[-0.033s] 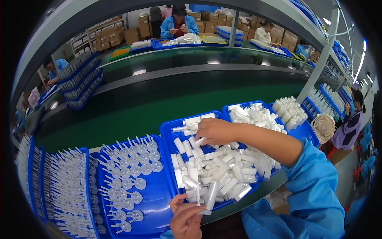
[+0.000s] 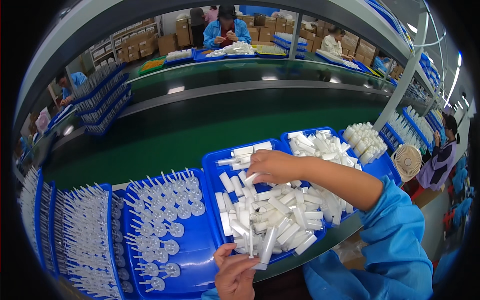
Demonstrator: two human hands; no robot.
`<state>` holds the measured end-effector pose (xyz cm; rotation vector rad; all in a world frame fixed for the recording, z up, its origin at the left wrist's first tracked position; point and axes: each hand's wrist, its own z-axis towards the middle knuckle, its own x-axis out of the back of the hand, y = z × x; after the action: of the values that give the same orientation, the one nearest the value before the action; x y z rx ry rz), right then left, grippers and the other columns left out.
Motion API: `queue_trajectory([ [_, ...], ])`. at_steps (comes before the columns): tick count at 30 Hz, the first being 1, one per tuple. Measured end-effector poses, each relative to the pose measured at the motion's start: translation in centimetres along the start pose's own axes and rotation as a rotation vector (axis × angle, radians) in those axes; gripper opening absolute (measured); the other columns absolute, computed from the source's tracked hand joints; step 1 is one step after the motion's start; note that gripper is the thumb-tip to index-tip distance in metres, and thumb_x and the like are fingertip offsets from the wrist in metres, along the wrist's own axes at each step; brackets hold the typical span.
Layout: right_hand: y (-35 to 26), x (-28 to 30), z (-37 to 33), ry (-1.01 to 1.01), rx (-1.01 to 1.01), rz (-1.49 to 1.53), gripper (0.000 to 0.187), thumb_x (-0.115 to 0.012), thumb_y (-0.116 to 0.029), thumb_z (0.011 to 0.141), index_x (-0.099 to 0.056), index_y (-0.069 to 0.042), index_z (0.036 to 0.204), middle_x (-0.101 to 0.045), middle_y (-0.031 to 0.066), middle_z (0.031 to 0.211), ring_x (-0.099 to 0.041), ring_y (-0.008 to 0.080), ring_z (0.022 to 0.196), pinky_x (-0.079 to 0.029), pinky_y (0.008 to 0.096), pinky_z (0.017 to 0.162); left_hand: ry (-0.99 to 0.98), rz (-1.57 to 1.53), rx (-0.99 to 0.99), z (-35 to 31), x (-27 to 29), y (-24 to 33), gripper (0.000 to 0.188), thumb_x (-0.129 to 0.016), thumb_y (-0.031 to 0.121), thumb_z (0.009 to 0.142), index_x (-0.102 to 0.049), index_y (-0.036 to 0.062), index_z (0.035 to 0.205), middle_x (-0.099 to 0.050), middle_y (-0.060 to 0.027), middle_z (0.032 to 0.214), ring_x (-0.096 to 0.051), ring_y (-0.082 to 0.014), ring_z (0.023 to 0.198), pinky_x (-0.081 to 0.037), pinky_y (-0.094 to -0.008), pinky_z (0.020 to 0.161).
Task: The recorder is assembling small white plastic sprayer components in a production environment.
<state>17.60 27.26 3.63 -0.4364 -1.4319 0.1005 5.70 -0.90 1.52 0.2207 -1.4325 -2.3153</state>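
My left hand (image 2: 236, 277) is closed at the front edge of the blue tray (image 2: 206, 172) of white parts. Its fingertips pinch a thin whitish stem (image 2: 251, 242) that stands nearly upright. Against the same fingertips leans a clear tube with a white end (image 2: 269, 242); whether it is gripped too, I cannot tell. Over the back of this tray, my right hand (image 2: 272, 166) has its fingers closed on a small white tube (image 2: 251, 177) among the loose ones. A heap of white and clear tubes (image 2: 275, 210) fills much of the tray below it.
To the left, a blue tray (image 2: 192, 245) carries rows of clear stemmed parts (image 2: 170, 200), beside tilted trays (image 2: 85, 240) of similar pieces. Further right are more white tubes (image 2: 320, 145), standing white parts (image 2: 365, 141) and a fan (image 2: 407, 160). A green belt (image 2: 200, 117) runs behind; co-workers sit beyond.
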Motion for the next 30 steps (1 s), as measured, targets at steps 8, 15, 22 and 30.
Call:
queue_trajectory([
  [8,-6.6,1.1,-3.1,-0.12,0.063,0.832,0.023,-0.054,-0.018,0.089,-0.063,-0.008,0.108,-0.053,0.0058,0.09,-0.05,0.0174,0.09,-0.038,0.0287,0.081,-0.058,0.043,-0.03,0.6,-0.4,0.1,0.006,-0.063,0.005,0.077,-0.065,0.0043,0.083,-0.059,-0.0072,0.081,-0.049,-0.0277,0.091,-0.032,-0.044,0.091],
  [15,-7.8,1.5,-4.9,-0.121,0.062,0.853,0.02,-0.054,-0.017,0.089,-0.061,-0.006,0.105,-0.053,0.0057,0.093,-0.051,0.0172,0.091,-0.039,0.0292,0.079,-0.108,0.03,-0.047,0.9,-0.8,0.3,0.004,-0.063,0.006,0.078,-0.064,0.0052,0.082,-0.059,-0.0063,0.079,-0.051,-0.024,0.084,-0.032,-0.0432,0.089],
  [22,-9.1,2.4,-5.8,-0.052,0.124,0.65,0.011,-0.055,-0.014,0.087,-0.057,-0.004,0.091,-0.052,0.0083,0.088,-0.054,0.0212,0.081,-0.041,0.0305,0.068,-0.251,-0.033,-0.046,1.4,-0.5,0.7,0.005,-0.063,0.006,0.077,-0.065,0.0071,0.081,-0.058,-0.0059,0.078,-0.052,-0.0236,0.081,-0.032,-0.0437,0.089],
  [30,-9.6,3.2,-7.3,-0.137,0.056,0.823,0.012,-0.055,-0.009,0.086,-0.058,-0.002,0.096,-0.052,0.0096,0.09,-0.054,0.0234,0.082,-0.041,0.0311,0.067,-0.416,0.051,-0.196,1.7,-0.4,0.1,0.012,-0.064,0.003,0.071,-0.068,0.0111,0.077,-0.058,-0.0043,0.08,-0.053,-0.0225,0.077,-0.033,-0.0458,0.088],
])
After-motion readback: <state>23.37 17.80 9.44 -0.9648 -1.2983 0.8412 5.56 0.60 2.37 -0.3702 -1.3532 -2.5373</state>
